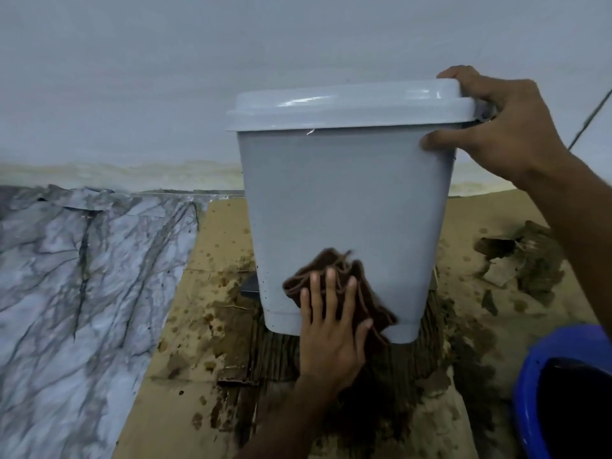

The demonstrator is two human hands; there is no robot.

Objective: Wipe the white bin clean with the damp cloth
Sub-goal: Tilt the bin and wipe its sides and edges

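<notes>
My left hand (331, 329), fingers flat, presses the damp cloth (334, 261) to the white bin (344, 200) low on its front; my right hand (503, 127), above, clasps its top corner. I'd wipe in overlapping strokes, bracing against tipping.

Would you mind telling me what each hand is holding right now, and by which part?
The right hand holds the white bin by its top right corner; the left hand only presses the brown cloth flat.
</notes>
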